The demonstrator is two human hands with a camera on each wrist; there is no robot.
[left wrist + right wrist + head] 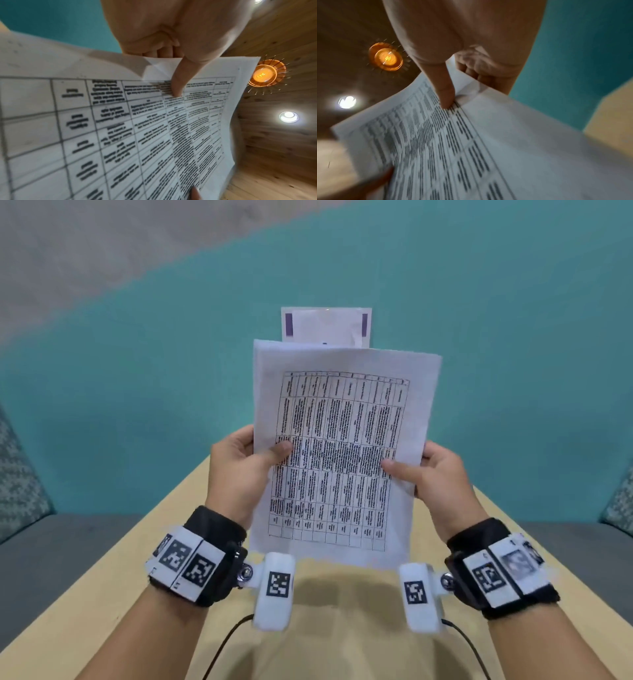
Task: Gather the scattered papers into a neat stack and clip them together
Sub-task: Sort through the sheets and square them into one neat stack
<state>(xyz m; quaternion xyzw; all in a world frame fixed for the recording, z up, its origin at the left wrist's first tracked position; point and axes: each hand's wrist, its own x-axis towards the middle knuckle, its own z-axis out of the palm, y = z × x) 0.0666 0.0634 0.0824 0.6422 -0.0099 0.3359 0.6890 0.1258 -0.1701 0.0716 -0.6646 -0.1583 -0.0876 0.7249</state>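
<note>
Bare forearms, no sleeves. Left hand point(239, 463) and right hand point(442, 474) bare, no gloves. Black fabric band point(212, 525) on each wrist, white blocks with black square-code markers point(186, 563) strapped over. White camera pod point(275, 590) juts inward from each wrist on silver screw joint, own marker on top. Thin black cable point(222, 645) trails from each pod.

Your papers point(342, 453) were gathered in stack, held upright above tan table edge, bottom edge lifted clear. Top sheet white, printed with black-ruled table of dense text, grid running sideways to you. One sheet behind point(325, 325) stuck up past stack's top edge, white with purple bars at both sides. Small folded corner point(161, 67) showed at stack's left edge. Sheets bowed slightly, edges uneven.
</note>
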